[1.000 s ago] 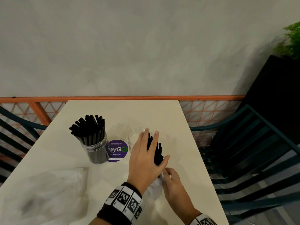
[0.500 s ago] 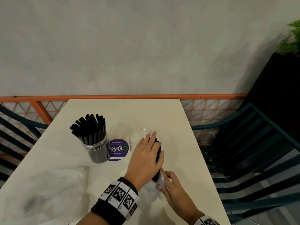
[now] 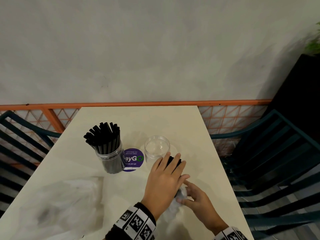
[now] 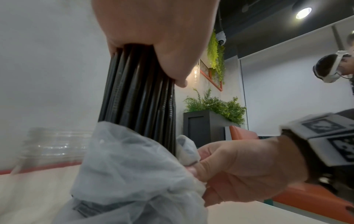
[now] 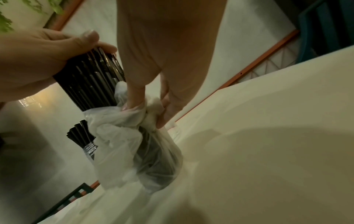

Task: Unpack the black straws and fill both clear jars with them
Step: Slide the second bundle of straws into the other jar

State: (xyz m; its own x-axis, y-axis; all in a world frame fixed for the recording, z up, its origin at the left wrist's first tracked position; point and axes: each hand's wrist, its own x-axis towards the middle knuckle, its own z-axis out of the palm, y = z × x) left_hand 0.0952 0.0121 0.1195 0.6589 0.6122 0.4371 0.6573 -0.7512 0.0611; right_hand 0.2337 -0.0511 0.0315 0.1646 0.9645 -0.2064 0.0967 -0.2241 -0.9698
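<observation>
My left hand [image 3: 164, 175] grips a bundle of black straws [image 4: 138, 91] from above, just right of the empty clear jar [image 3: 156, 148]. The lower end of the bundle sits inside a thin clear plastic bag [image 4: 130, 166] on the table. My right hand [image 3: 194, 196] pinches the bunched top of that bag [image 5: 134, 144] beside the straws. In the head view only a few straw tips [image 3: 171, 159] show between my left fingers. A second clear jar [image 3: 109, 160], packed with black straws, stands to the left.
A purple round sticker [image 3: 133, 159] lies between the jars. An empty crumpled plastic wrapper [image 3: 65, 196] covers the near left of the cream table [image 3: 138, 122]. Dark teal chairs [image 3: 277, 161] flank both sides, and an orange rail [image 3: 155, 103] runs behind.
My left fingers went from spread over the straws to curled tightly round the bundle. My right hand shifted its pinch on the bag. The jars did not move.
</observation>
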